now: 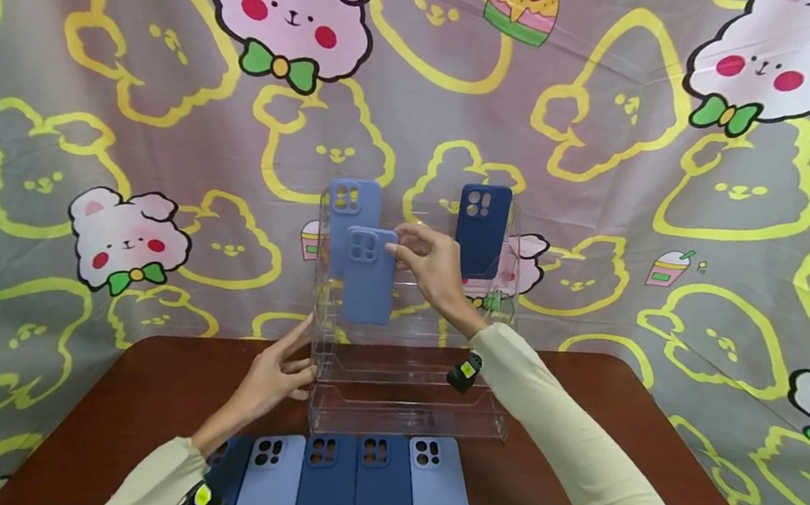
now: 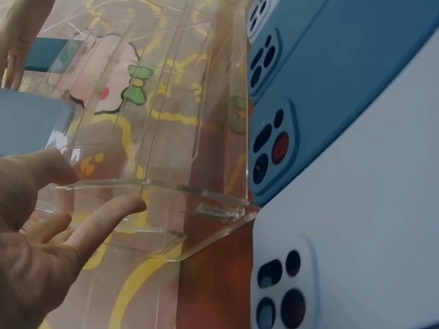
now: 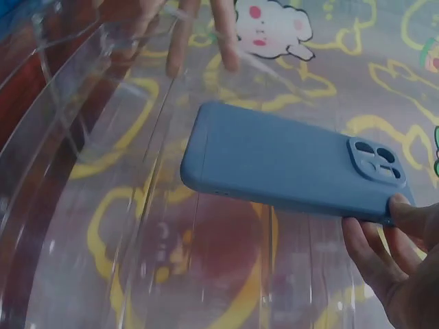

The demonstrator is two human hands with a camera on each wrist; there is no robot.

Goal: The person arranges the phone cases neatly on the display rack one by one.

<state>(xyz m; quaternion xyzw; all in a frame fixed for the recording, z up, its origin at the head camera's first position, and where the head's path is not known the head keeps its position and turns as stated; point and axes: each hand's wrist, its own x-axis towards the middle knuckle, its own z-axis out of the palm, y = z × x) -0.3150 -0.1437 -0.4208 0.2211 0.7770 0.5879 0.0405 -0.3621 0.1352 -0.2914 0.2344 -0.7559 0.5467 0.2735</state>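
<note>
My right hand [image 1: 433, 266] pinches a light blue phone case [image 1: 369, 282] by its upper right edge, near the camera cutouts. The case hangs upright in front of a clear tiered display stand [image 1: 409, 415]. Seen from the right wrist, thumb and fingers [image 3: 370, 250] grip the case's [image 3: 274, 161] camera end. At the stand's left side, my left hand [image 1: 266, 382] touches the clear side panel with extended fingers. On the upper tier stand another light blue case [image 1: 355, 197] at left, partly hidden by the held one, and a dark blue case [image 1: 482, 232] at right.
Several phone cases, light blue [image 1: 448, 499] and dark blue [image 1: 329, 485], lie in a row on the brown table [image 1: 543, 485] before the stand. A patterned cloth [image 1: 605, 209] hangs behind the table. The stand's lower tiers [image 1: 391, 374] are transparent.
</note>
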